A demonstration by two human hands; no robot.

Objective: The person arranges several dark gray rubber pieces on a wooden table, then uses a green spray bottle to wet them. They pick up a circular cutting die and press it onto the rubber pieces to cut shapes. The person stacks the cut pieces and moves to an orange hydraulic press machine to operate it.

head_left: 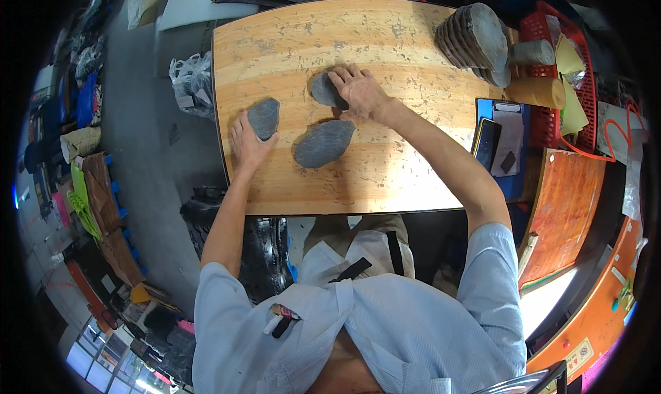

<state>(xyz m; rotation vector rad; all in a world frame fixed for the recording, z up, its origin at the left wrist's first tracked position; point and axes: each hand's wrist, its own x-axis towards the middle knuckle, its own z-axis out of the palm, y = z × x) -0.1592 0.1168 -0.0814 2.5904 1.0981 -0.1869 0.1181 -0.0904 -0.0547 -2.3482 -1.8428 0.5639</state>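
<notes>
A dark grey, flat piece with a cornered outline (264,118) lies on the left of the wooden table. My left hand (249,145) grips its lower edge, fingers along the left side and thumb at the lower right. Farther back, my right hand (361,94) holds a second grey flat piece (322,89), with its fingers curled over the right edge and covering part of it. Between the hands, nearer me, rests a larger grey oval piece (322,145); its upper right end is close to my right thumb, and I cannot tell whether they touch.
Grey flat pieces stand in a stack (482,36) at the table's back right, near rolls (533,91) and a red basket (591,105). A blue clipboard (513,184) with a phone (487,141) lies at the right edge. A plastic bag (193,84) hangs beside the left edge.
</notes>
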